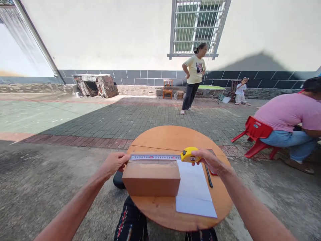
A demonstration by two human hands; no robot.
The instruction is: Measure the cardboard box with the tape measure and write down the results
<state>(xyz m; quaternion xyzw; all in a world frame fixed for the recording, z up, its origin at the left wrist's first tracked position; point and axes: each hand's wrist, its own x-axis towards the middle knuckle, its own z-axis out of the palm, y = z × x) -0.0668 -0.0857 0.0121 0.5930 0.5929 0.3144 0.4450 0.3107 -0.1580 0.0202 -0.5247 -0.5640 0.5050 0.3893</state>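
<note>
A brown cardboard box sits on the left part of a round wooden table. Along the box's far top edge runs the pulled-out blade of a yellow tape measure. My left hand pinches the blade's end at the box's left corner. Beyond the right corner, my right hand grips the yellow case. White paper lies right of the box, its near part folded or overlapped by another sheet; I cannot tell which. A black pen lies beside the paper, below my right hand.
A red object, partly hidden, lies under my right wrist. At right, a person in pink sits on a red chair. Another person stands ahead near the barred window, and a small person is by the wall.
</note>
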